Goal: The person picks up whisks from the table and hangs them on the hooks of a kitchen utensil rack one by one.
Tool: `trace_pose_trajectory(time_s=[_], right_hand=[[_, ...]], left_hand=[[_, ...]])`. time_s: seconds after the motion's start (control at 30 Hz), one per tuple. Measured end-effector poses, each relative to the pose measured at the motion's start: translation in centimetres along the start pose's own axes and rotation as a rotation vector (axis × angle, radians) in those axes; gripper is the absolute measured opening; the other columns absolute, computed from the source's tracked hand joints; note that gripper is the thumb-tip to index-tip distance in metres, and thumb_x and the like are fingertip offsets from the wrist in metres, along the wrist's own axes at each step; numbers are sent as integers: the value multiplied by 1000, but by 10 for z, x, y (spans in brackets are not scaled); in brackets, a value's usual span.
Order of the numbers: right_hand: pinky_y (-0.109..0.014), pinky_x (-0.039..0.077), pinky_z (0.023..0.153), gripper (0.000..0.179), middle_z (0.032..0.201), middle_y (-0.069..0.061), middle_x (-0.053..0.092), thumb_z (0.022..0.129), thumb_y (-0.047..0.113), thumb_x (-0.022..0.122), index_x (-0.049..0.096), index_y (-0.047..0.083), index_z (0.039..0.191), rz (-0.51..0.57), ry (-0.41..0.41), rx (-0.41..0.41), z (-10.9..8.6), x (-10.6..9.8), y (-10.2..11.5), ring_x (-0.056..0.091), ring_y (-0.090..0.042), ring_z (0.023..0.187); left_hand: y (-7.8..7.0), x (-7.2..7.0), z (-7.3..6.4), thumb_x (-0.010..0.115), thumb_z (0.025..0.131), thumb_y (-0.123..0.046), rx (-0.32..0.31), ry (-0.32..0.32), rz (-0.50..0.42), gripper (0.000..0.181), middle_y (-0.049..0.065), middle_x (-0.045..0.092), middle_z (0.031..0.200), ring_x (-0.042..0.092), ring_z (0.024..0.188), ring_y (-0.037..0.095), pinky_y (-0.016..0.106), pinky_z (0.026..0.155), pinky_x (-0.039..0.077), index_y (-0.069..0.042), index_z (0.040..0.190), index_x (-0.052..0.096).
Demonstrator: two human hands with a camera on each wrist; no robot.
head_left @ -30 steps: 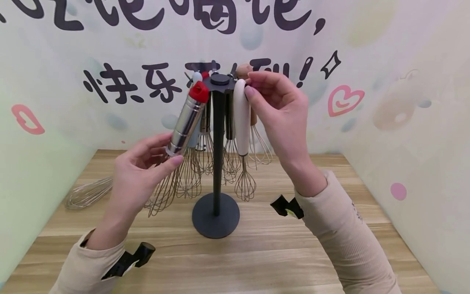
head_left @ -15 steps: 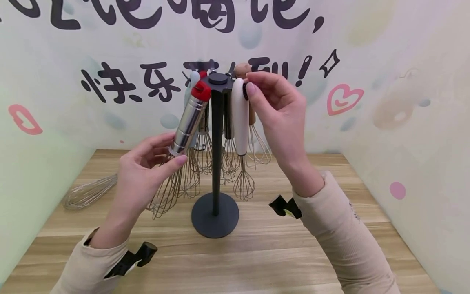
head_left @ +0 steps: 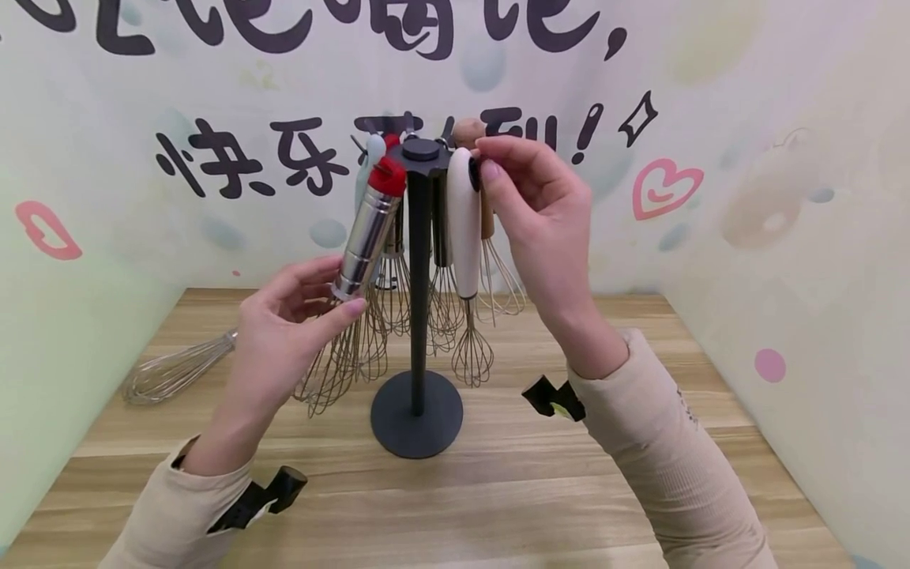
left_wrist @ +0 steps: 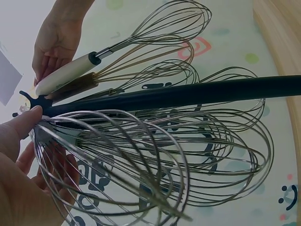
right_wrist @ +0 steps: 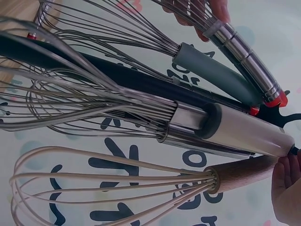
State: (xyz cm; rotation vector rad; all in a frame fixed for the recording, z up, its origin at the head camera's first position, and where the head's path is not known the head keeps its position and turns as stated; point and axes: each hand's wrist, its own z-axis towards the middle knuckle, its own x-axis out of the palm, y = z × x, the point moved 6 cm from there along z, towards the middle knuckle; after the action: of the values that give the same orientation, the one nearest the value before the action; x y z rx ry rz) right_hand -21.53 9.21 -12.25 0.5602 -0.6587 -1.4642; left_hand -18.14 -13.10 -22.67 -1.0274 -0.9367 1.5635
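My left hand (head_left: 284, 324) grips a whisk with a shiny metal handle (head_left: 366, 237) and red cap, holding it low on the handle, just above the wires. That whisk leans, its red cap (head_left: 387, 178) right at the top of a dark upright stand (head_left: 418, 316). At the stand's right side hangs a white-handled whisk (head_left: 465, 229). My right hand (head_left: 547, 205) pinches the upper end of its handle, by a black spot, with thumb and forefinger. In the right wrist view, the fingers (right_wrist: 284, 176) meet the end of the white handle (right_wrist: 254, 129).
Behind hang a pale blue-handled whisk (right_wrist: 216, 73), a wooden-handled whisk (right_wrist: 244, 174) and further metal-handled ones. Another wire whisk (head_left: 181, 367) lies on the wooden table (head_left: 498, 498) at the left, partly behind my left hand. A printed wall (head_left: 711, 95) stands behind the stand.
My left hand has shifted slightly right, bringing the red-capped whisk with it. The right hand stays at the white handle's top, almost unmoved.
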Motion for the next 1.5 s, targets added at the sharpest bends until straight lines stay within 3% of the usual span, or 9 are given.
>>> trace_pose_trajectory(time_s=[0.63,1.5], right_hand=[[-19,53,72,15,88,5,70,85,-6,64,68,-7,100,13,9,-9,1,-1,0,63,-13,76],[-20,53,69,14,86,6,70,83,-6,67,68,-6,97,4,-1,-12,3,2,1,62,-13,73]], left_hand=[[4,12,2,74,82,-12,8,68,-13,45,-9,61,109,62,97,8,14,85,52,-4,124,58],[7,8,2,71,85,-10,36,114,-22,41,-13,64,109,63,96,7,13,85,52,-2,123,59]])
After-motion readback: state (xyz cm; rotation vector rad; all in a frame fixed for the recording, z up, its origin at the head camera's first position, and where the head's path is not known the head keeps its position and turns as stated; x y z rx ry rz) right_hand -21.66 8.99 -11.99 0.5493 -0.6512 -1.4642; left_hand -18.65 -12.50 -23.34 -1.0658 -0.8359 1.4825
